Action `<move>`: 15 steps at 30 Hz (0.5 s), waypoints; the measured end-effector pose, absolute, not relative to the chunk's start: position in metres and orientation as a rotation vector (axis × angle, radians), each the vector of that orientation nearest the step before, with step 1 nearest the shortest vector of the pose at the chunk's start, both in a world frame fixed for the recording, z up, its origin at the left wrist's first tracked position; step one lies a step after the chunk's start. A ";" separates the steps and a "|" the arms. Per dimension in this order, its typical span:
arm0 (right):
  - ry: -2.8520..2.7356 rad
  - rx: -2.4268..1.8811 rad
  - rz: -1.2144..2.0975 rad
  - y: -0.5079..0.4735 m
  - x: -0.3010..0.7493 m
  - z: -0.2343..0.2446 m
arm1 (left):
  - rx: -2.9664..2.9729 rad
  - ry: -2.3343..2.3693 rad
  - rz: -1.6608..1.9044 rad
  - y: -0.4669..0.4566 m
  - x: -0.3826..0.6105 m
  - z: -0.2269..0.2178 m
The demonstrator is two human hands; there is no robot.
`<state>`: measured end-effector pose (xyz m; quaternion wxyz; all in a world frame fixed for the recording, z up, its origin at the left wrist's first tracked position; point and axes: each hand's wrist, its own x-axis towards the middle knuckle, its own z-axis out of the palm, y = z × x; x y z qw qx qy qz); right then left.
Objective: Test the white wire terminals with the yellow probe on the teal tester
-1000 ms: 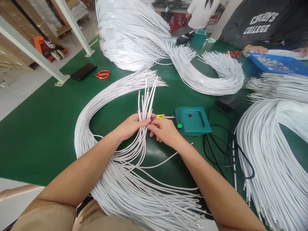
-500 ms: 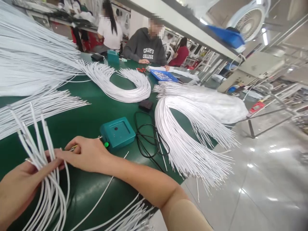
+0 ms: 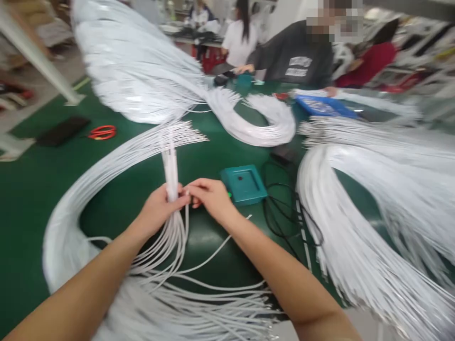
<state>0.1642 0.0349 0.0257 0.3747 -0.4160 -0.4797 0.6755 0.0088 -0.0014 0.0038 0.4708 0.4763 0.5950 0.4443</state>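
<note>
My left hand (image 3: 158, 210) is closed round a bunch of white cables (image 3: 170, 170) whose ends stand up together above my fist. My right hand (image 3: 209, 199) touches the same bunch from the right, fingers pinched at the cables near my left thumb. The held cables trail down into a big loop of white cables (image 3: 67, 222) on the green table (image 3: 35, 189). A small teal box (image 3: 244, 183) with a green button sits just right of my right hand. The picture is blurred by motion.
Large bundles of white cables lie at the back (image 3: 142, 76) and on the right (image 3: 373, 208). Black cords (image 3: 284, 208) coil beside the teal box. Red scissors (image 3: 102, 131) and a black phone (image 3: 62, 131) lie far left. A blue tray (image 3: 322, 106) and seated people are across the table.
The view swung right and back to the table's middle. The cable ends, fanned out before, are now gathered tight in my left hand, with my right hand still at the bunch.
</note>
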 end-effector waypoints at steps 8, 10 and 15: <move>-0.941 -0.964 2.046 0.040 0.159 0.034 | 1.165 1.334 1.126 -0.001 0.011 0.017; -0.985 -0.981 2.028 0.040 0.159 0.036 | 1.172 1.304 1.129 -0.003 0.014 0.020; -1.128 -1.039 1.984 0.041 0.160 0.034 | 1.204 1.265 1.156 -0.006 0.020 0.022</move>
